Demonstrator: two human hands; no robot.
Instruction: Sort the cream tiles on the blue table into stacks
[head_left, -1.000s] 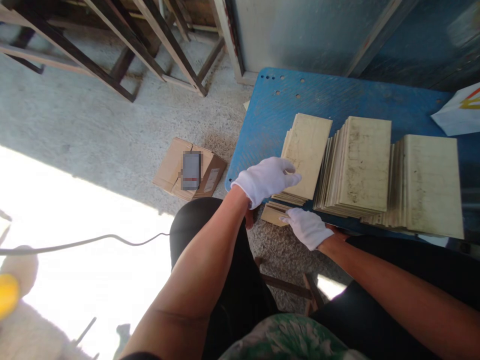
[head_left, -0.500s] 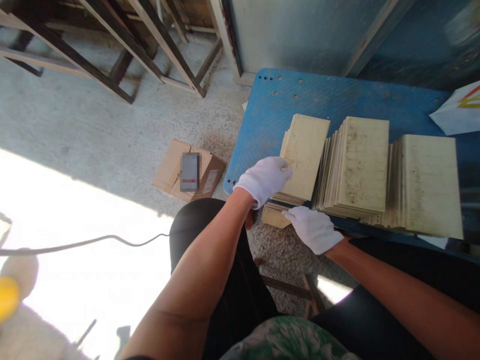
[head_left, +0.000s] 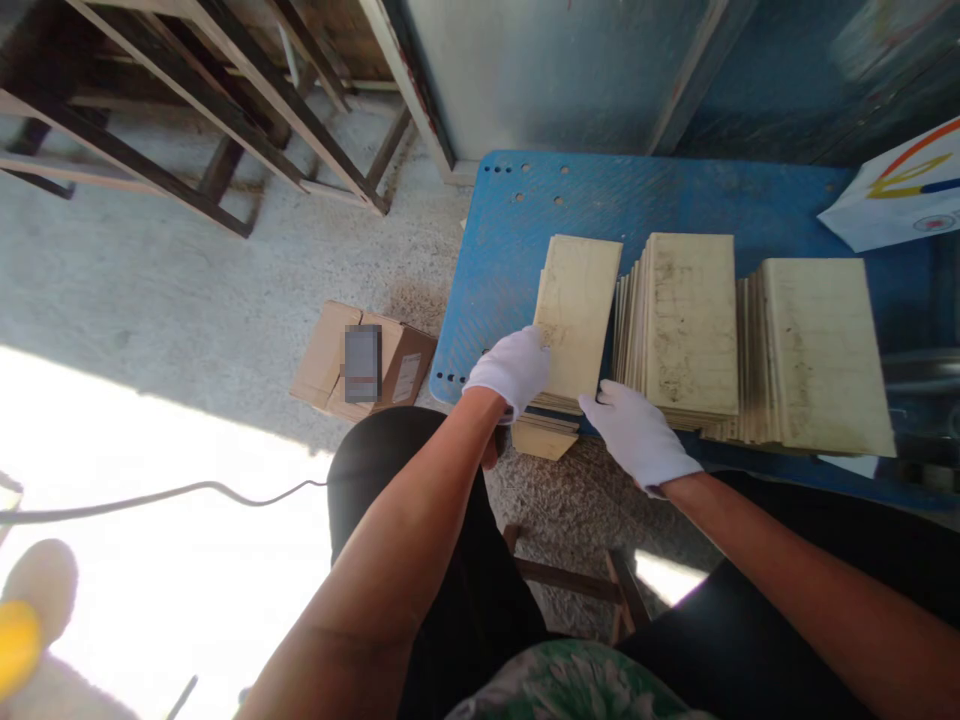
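- Grey concrete floor [head_left: 315, 235]: extends under the whole station; strong sunlight falls across its left part.
- Blue worktop with a scuffed surface and small holes near its left corners [head_left: 502, 260]: stands in front of the person's knees, against a metal-framed panel [head_left: 540, 85].
- Right-hand stack of pale yellowish rectangular boards [head_left: 829, 355]: lies on the worktop, its boards leaning in a stepped row.
- Middle stack of similar boards [head_left: 694, 320]: stands between the other two; dark smudges noted on its top face.
- Left-hand stack of similar boards [head_left: 581, 300]: lies near the worktop's left end, between both hands; this is the stack being handled.
- Brown cardboard box [head_left: 315, 365]: on the floor, left of the worktop; a dark rectangular object, blurred out [head_left: 362, 362], rests on top.
- Right hand, in a white glove [head_left: 637, 435]: fingers extended to the near right corner of the left-hand stack; whether they grip cannot be determined.
- Left hand, likewise gloved [head_left: 511, 370]: fingers bent against the stack's left edge; grip cannot be confirmed.
- Short exposed portion of pale boards [head_left: 544, 442]: visible just below the stack's near end; its support is hidden.
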